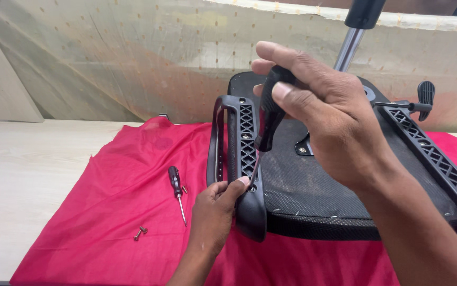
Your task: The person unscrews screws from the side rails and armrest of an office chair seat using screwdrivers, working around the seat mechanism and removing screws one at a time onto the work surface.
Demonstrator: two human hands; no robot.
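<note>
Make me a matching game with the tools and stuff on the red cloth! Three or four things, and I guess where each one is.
Things:
1. screwdriver in the right hand
2. spare screwdriver
3. loose screws
4. left hand

Places:
A. lying flat on the red cloth, left of the armrest
B. gripping the lower end of the black armrest
C. tip down at the armrest bracket
D. nearest the cloth's front left part

Pairs: 1-C, 2-A, 3-D, 4-B

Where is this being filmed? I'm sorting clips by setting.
Probably a home or small workshop floor: an upturned black office chair seat lies on a red cloth over pale flooring, with a spare black-handled screwdriver beside.
</note>
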